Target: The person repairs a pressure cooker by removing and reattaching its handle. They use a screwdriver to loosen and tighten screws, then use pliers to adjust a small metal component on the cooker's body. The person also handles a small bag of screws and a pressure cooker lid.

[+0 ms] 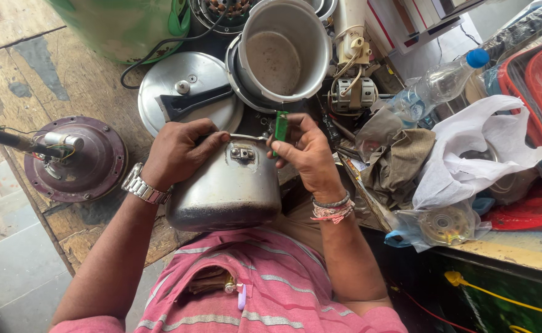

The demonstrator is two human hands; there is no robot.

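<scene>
Aluminium, dull grey and scuffed, makes up the round pressure-cooker body [224, 188] that is braced against the person's pink striped shirt [271, 290], at about 6 o'clock in the head view, with its rim turned away toward the worktop [67, 80]. The left hand [175, 151] is clamped over the rim at the pot's 10 o'clock, thumb and fingers wrapped round the edge. The right hand [305, 157] is closed on a small green-handled tool [281, 125], pinched between thumb and fingers and held just above the riveted metal bracket [242, 153] at the pot's 12 o'clock; whether the tip touches the bracket cannot be told.

The pot is judged stiff and moderately heavy, not fragile, with a smooth curved wall that could slip in the palm; the rolled rim and the bracket offer the surest hold, and support from the torso steadies it.

At 12 o'clock on the worktop a second, open aluminium pot [283, 55] is seen, and at 11 o'clock a round metal lid with a black handle [187, 92] lies flat. At 9 o'clock a maroon domed motor housing [76, 157] rests. At 3 o'clock a white plastic bag [474, 151] and a clear plastic bottle with a blue cap [440, 83] lie among clutter.
</scene>
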